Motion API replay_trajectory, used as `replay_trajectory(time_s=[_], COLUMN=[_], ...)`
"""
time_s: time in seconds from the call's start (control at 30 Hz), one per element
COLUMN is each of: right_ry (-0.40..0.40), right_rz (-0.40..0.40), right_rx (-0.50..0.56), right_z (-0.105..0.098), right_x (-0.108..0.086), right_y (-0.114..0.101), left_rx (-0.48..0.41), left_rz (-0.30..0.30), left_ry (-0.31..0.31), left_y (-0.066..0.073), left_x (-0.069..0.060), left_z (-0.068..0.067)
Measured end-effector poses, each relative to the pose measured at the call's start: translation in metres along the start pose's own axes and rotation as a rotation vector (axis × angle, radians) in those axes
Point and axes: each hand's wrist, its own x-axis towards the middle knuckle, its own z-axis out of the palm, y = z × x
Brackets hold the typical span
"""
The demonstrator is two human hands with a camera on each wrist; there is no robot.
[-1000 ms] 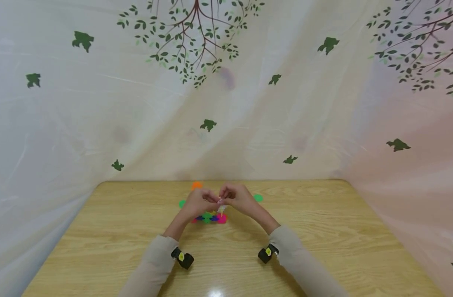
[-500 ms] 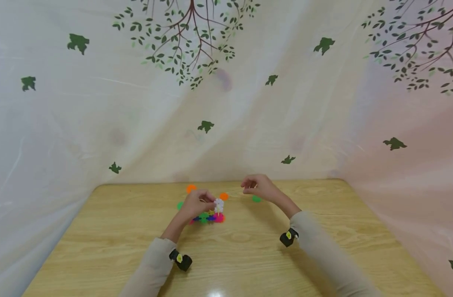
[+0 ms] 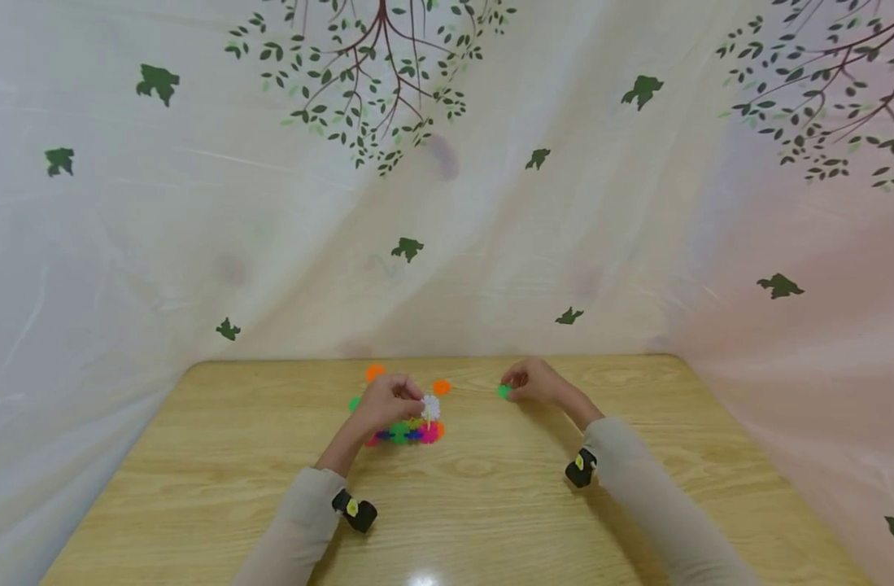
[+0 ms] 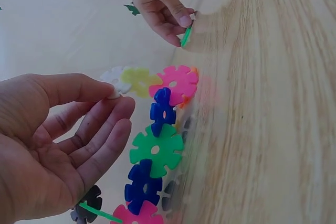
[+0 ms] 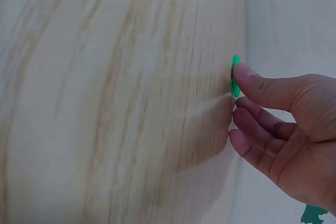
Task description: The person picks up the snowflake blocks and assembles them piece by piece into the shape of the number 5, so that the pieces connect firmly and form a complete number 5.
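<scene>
Between the left hand (image 3: 388, 403) and the right hand (image 3: 540, 381), a bare lane of surface (image 3: 490, 488) runs from the near side toward the far edge. An orange disc (image 3: 442, 387) lies in its far part, and a hanging cloth (image 3: 476, 244) walls off the far edge. On the lane's left, a row of joined discs (image 3: 399, 432) and the raised white disc (image 3: 431, 406), pinched by the left fingers, block a low sweep. The right fingers, at a green disc (image 3: 503, 392), bar the far right; bare wood spreads right of that forearm.
</scene>
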Motion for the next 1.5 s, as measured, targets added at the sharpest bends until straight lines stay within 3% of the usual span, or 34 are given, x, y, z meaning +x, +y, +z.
replay_trajectory(time_s=[0.17,0.3,0.47,0.63,0.97,1.13,1.5], right_ry=[0.018,0.048,0.084,0.121,0.187,0.225,0.235], right_rz=[0.017,0.016,-0.024,-0.073,-0.169,-0.220,-0.222], right_rx=[0.023,0.048,0.207,0.306,0.341,0.361,0.360], right_z=[0.003,0.005,0.016,0.033,0.058,0.065,0.075], right_x=[0.000,-0.001,0.001,0.007,0.023,0.025,0.026], right_y=[-0.002,-0.001,-0.005,-0.032,-0.080,-0.089,-0.092], left_rx=[-0.018,-0.015,-0.037,-0.047,-0.054,-0.059,-0.029], left_rz=[-0.022,0.000,0.049,0.083,0.112,0.113,0.177], left_ry=[-0.021,-0.020,0.009,0.008,0.003,-0.003,-0.013], left_y=[-0.001,-0.001,-0.005,-0.013,-0.014,-0.012,-0.011], left_x=[0.000,0.000,-0.004,-0.005,-0.002,-0.002,-0.004], left_z=[-0.002,-0.003,-0.008,-0.013,-0.013,-0.011,-0.011])
